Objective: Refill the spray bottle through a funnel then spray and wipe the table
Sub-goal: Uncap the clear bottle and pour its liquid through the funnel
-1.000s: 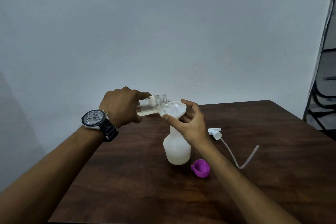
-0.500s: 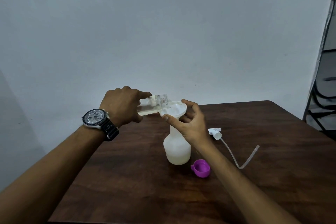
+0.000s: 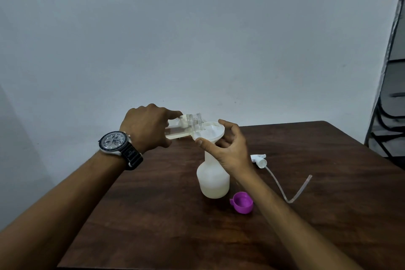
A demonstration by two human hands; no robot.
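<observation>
A white spray bottle stands upright in the middle of the dark wooden table, with a white funnel seated in its neck. My left hand grips a clear refill bottle tipped almost level, its open mouth over the funnel's left rim; clear liquid lies in it. My right hand holds the funnel from the near right, thumb and fingers curled round its rim. The bottle's neck is hidden behind that hand.
The white spray head with its clear dip tube lies on the table to the right of the bottle. A purple cap sits just in front of the bottle. A dark metal rack stands at the far right.
Almost nothing has shifted; the left hand keeps the clear bottle tipped over the funnel and the right hand stays on the funnel.
</observation>
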